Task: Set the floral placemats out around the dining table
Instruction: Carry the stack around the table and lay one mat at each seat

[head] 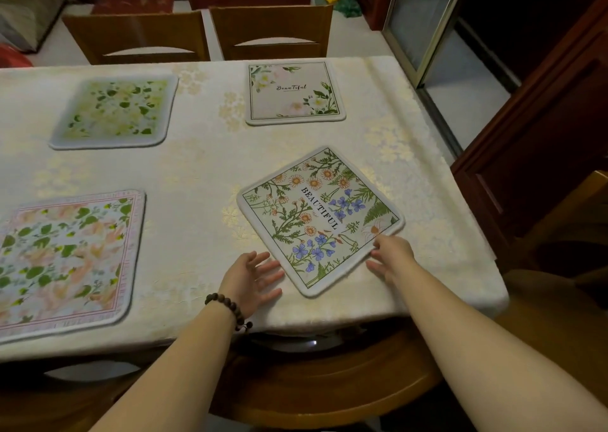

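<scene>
Fingers (271,269) of left hand (251,280): straight, spread, holding nothing, laid on the cloth just beside the near-left edge of the daisy placemat. Fingers (376,267) of right hand (391,257): loosely extended at that mat's near-right edge, touching it. Cannot tell from this angle whether thumb and fingers pinch the edge or only rest against it.

Table (197,168): covered by a pale cloth with a faint gold flower pattern.

Chairs: two wooden chairs (138,37) at the far side, one wooden chair (329,382) at the near side, below the forearms.

Placemats, four, all flat on the cloth and well apart:
- pink-bordered mat (65,260), near left, partly cut by the frame edge.
- green-leaf mat (115,109), far left, blurred.
- daisy placemat (320,221), near right, printed "BEAUTIFUL", turned diagonally with one corner towards the table's near edge.
- white-flower mat (294,93), far right, script lettering, lying square before the right-hand far chair.

Bead bracelet (227,303): dark, on the left wrist.
</scene>
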Available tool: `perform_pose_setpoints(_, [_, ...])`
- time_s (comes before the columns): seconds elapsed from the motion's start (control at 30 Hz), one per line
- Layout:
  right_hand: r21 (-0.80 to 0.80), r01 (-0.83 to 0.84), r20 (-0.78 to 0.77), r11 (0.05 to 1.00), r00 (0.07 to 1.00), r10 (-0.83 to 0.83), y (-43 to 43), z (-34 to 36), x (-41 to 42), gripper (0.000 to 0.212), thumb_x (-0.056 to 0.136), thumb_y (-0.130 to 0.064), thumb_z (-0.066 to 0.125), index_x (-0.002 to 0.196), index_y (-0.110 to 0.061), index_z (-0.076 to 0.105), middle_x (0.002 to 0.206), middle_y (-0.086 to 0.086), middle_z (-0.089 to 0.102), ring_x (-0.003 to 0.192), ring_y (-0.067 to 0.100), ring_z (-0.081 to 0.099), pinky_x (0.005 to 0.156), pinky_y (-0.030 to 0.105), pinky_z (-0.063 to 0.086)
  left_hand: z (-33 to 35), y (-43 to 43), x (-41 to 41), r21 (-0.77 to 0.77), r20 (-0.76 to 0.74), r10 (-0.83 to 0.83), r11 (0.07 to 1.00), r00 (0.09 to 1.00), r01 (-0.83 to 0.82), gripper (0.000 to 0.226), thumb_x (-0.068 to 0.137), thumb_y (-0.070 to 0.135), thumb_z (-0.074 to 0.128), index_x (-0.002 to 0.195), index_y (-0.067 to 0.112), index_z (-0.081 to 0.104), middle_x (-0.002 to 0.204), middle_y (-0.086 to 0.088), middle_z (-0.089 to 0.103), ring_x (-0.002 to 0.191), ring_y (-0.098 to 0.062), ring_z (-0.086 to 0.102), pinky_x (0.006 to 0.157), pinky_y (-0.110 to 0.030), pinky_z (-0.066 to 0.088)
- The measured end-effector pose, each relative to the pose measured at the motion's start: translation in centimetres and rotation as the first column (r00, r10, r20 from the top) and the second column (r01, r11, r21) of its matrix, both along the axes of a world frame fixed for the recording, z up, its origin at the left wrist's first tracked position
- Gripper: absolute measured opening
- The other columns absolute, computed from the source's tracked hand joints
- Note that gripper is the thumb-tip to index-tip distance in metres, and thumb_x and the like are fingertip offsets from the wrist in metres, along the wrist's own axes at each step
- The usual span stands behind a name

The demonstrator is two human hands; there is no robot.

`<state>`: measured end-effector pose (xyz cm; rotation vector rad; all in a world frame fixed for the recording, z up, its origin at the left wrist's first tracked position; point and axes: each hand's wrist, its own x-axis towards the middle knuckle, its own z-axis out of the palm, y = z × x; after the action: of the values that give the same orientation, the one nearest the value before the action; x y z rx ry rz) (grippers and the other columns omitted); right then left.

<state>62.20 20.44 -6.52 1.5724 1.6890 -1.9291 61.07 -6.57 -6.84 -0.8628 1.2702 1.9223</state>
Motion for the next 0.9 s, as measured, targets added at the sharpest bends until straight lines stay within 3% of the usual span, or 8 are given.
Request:
perform_pose_setpoints(0.13, [-0.025, -0.046, 0.001, 0.999, 0.999, 0.046, 1.2, 0.4, -1.9, 0.006, 0.091, -0.009, 0.052, 0.092, -0.009, 0.058, 0.1, 0.011, 0.067, 0.09, 0.023, 0.066, 0.066, 0.035, 0.058, 0.1, 0.4, -1.0, -0.003, -0.003, -0.049, 0.999, 0.999, 0.049, 0.041, 0.097, 0.035, 0.036, 0.121, 0.01, 0.058, 0.12, -0.018, 0.064, 0.114, -0.035, 0.059, 0.101, -0.054, 0.041])
perform_pose_setpoints(0.27, [0.011, -0.114, 0.034, 0.993, 0.993, 0.114, 2.3, 0.7, -4.2, 0.018, 0.086, 0.0, 0.046, 0.098, -0.006, 0.059, 0.1, 0.013, 0.067, 0.09, 0.024, 0.066, 0.07, 0.035, 0.059, 0.0, 0.8, -2.0, -0.018, -0.009, -0.135, 0.991, 0.991, 0.135, 0.043, 0.097, 0.036, 0.036, 0.121, 0.008, 0.058, 0.118, -0.021, 0.065, 0.112, -0.037, 0.06, 0.099, -0.054, 0.044])
perform_pose_setpoints(0.37, [0.039, -0.12, 0.063, 0.992, 0.991, 0.117, 3.2, 1.0, -5.5, 0.016, 0.085, 0.0, 0.046, 0.093, -0.003, 0.059, 0.095, 0.013, 0.067, 0.085, 0.024, 0.066, 0.069, 0.035, 0.059, 0.3, 1.0, -3.3, -0.063, -0.031, -0.204, 0.977, 0.978, 0.202, 0.039, 0.098, 0.037, 0.037, 0.108, 0.007, 0.06, 0.108, -0.018, 0.065, 0.099, -0.032, 0.063, 0.084, -0.045, 0.049])
perform_pose_setpoints(0.47, [0.042, -0.105, 0.072, 0.994, 0.992, 0.102, 3.5, 1.1, -5.8, 0.012, 0.084, -0.002, 0.049, 0.09, -0.003, 0.06, 0.087, 0.011, 0.064, 0.077, 0.021, 0.063, 0.064, 0.032, 0.057, 0.7, 0.4, -5.9, -0.146, -0.111, -0.129, 0.983, 0.985, 0.113, 0.036, 0.099, 0.034, 0.039, 0.11, 0.007, 0.058, 0.105, -0.014, 0.064, 0.094, -0.03, 0.063, 0.081, -0.044, 0.05])
perform_pose_setpoints(0.63, [0.037, 0.026, 0.013, 0.999, 1.0, -0.026, 2.8, 0.6, -4.9, 0.006, 0.09, -0.012, 0.055, 0.091, -0.009, 0.06, 0.088, 0.006, 0.063, 0.081, 0.018, 0.063, 0.068, 0.031, 0.057, 1.6, -1.2, -11.3, -0.286, -0.3, -0.041, 0.957, 0.953, -0.048, 0.028, 0.096, 0.028, 0.046, 0.111, 0.011, 0.062, 0.122, -0.008, 0.062, 0.114, -0.023, 0.057, 0.088, -0.041, 0.05])
perform_pose_setpoints(0.73, [0.022, 0.048, 0.001, 0.999, 0.999, -0.049, 1.8, 0.5, -3.9, 0.007, 0.092, -0.014, 0.055, 0.093, -0.008, 0.058, 0.091, 0.005, 0.059, 0.09, 0.019, 0.06, 0.071, 0.033, 0.055, 1.7, -1.0, -14.2, -0.446, -0.352, -0.117, 0.893, 0.929, -0.056, 0.022, 0.094, 0.029, 0.05, 0.104, 0.016, 0.063, 0.124, -0.007, 0.059, 0.111, -0.019, 0.055, 0.094, -0.041, 0.046])
perform_pose_setpoints(0.8, [-0.008, 0.059, -0.001, 0.998, 0.998, -0.059, 1.1, 0.5, -3.2, 0.01, 0.092, -0.015, 0.054, 0.084, -0.01, 0.056, 0.092, 0.005, 0.056, 0.098, 0.021, 0.057, 0.078, 0.036, 0.053, 1.2, -0.7, -15.7, -0.609, -0.326, -0.303, 0.792, 0.896, 0.046, 0.034, 0.095, 0.029, 0.044, 0.116, 0.009, 0.061, 0.133, -0.016, 0.054, 0.119, -0.03, 0.052, 0.102, -0.04, 0.041])
perform_pose_setpoints(0.9, [-0.058, 0.039, -0.002, 0.998, 0.999, -0.039, 0.3, 0.4, -2.5, 0.012, 0.093, -0.015, 0.053, 0.082, -0.013, 0.055, 0.094, 0.004, 0.056, 0.103, 0.023, 0.056, 0.08, 0.039, 0.052, 0.5, -0.3, -16.9, -0.704, -0.231, -0.483, 0.682, 0.844, 0.198, 0.044, 0.098, 0.02, 0.036, 0.131, -0.008, 0.047, 0.137, -0.03, 0.048, 0.125, -0.042, 0.047, 0.103, -0.044, 0.041])
